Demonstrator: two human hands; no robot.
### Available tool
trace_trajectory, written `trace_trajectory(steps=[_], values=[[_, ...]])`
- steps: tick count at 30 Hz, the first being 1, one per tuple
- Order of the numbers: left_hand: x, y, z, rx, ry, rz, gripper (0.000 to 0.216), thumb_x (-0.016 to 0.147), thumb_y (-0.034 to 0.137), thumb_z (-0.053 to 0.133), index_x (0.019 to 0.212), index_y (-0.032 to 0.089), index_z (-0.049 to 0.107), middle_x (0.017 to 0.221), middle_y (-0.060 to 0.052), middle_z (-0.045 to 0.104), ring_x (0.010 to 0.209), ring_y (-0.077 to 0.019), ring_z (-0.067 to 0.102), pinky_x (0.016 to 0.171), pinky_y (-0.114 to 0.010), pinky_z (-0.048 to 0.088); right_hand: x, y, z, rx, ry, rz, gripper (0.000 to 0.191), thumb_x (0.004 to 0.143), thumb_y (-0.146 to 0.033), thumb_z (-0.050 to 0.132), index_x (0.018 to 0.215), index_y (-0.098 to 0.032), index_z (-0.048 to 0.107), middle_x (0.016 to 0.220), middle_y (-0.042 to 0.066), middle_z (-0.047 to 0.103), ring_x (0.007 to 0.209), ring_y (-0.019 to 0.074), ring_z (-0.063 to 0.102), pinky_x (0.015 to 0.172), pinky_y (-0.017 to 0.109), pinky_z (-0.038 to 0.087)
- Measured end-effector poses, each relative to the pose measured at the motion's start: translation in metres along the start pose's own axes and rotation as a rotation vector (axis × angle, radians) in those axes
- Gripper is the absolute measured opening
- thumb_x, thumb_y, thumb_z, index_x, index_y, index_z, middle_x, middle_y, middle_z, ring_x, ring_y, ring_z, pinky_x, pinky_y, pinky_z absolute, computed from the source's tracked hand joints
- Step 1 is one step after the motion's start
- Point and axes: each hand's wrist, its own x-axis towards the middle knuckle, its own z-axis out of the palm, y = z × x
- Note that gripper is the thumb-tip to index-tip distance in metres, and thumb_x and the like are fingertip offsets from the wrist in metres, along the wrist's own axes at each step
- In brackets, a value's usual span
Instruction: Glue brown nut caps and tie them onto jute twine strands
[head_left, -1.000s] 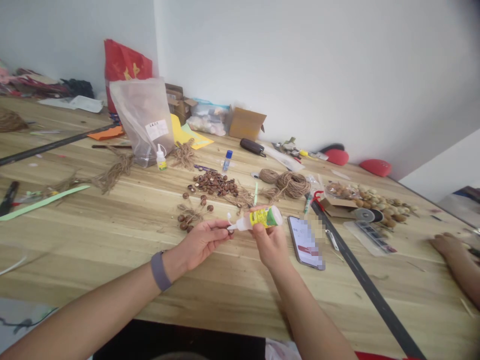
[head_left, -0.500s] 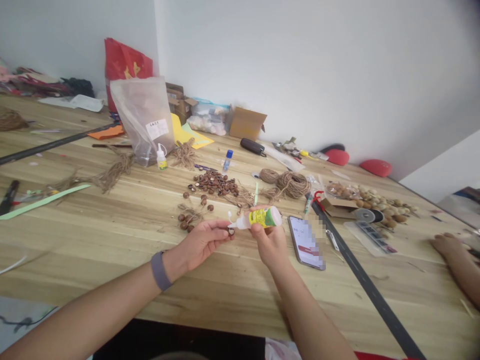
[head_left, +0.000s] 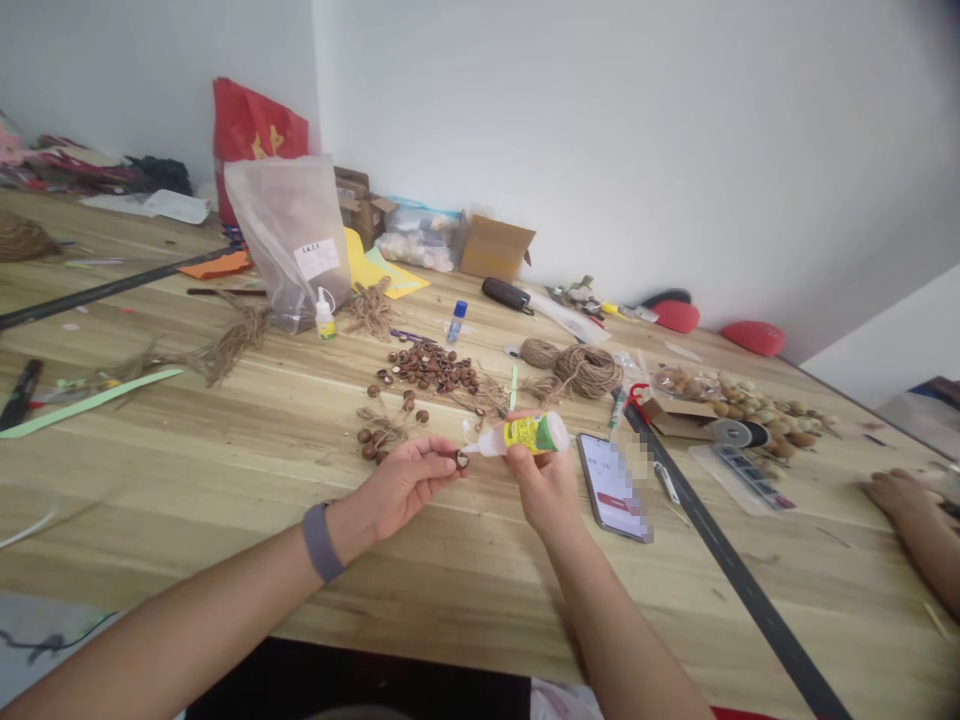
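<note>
My left hand point(head_left: 401, 482) pinches a small brown nut shell point(head_left: 462, 459) between thumb and fingertips just above the wooden table point(head_left: 262, 470). My right hand point(head_left: 546, 486) grips a small white glue bottle point(head_left: 525, 436) with a green and yellow label, held sideways. Its nozzle points left and sits right next to the shell. A grey band is on my left wrist. A pile of similar brown shells point(head_left: 431, 368) lies behind my hands, with a few more shells point(head_left: 382, 430) and bits of twine closer in.
A phone point(head_left: 613, 486) lies right of my hands beside a long black strip point(head_left: 735, 580). Twine coils point(head_left: 577, 367), a plastic bag point(head_left: 289, 240), a second glue bottle point(head_left: 324, 316), cardboard boxes and dried pods crowd the back. Another person's hand point(head_left: 900, 495) rests at far right.
The glue bottle's nozzle has drawn slightly back from the shell, and the shell now shows more plainly at my left fingertips. Both hands stay in place.
</note>
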Motion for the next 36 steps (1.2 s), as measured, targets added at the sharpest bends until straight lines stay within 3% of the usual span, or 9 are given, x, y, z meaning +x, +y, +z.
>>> trace_trajectory(steps=[6, 17, 36], values=[[0.0009, -0.0004, -0.0013, 0.025, 0.025, 0.005, 0.020, 0.067, 0.004, 0.074, 0.081, 0.013, 0.064, 0.075, -0.001, 0.071, 0.069, -0.0096, 0.067, 0.074, -0.020, 0.051, -0.0002, -0.0013, -0.0007, -0.048, 0.025, -0.063, 0.037, 0.077, -0.052, 0.066, 0.095, -0.021, 0.056, 0.078, 0.002, 0.063, 0.064, 0.0148, 0.058, 0.058, 0.027, 0.047], [0.0018, -0.0029, -0.0047, 0.036, 0.031, 0.002, 0.016, 0.069, 0.007, 0.075, 0.082, 0.012, 0.067, 0.078, -0.003, 0.072, 0.074, -0.0106, 0.067, 0.079, -0.021, 0.051, -0.0022, 0.0021, -0.0013, -0.215, -0.068, -0.200, 0.032, 0.080, -0.048, 0.066, 0.097, -0.022, 0.059, 0.087, 0.004, 0.060, 0.076, 0.0192, 0.058, 0.069, 0.032, 0.047], [0.0013, -0.0016, -0.0032, 0.046, 0.066, -0.001, 0.013, 0.073, 0.001, 0.069, 0.081, 0.012, 0.069, 0.076, -0.004, 0.071, 0.070, -0.0101, 0.065, 0.074, -0.019, 0.052, -0.0019, -0.0036, -0.0004, -0.276, -0.136, -0.263, 0.033, 0.078, -0.049, 0.068, 0.095, -0.022, 0.059, 0.083, 0.004, 0.061, 0.074, 0.0195, 0.059, 0.066, 0.031, 0.048]])
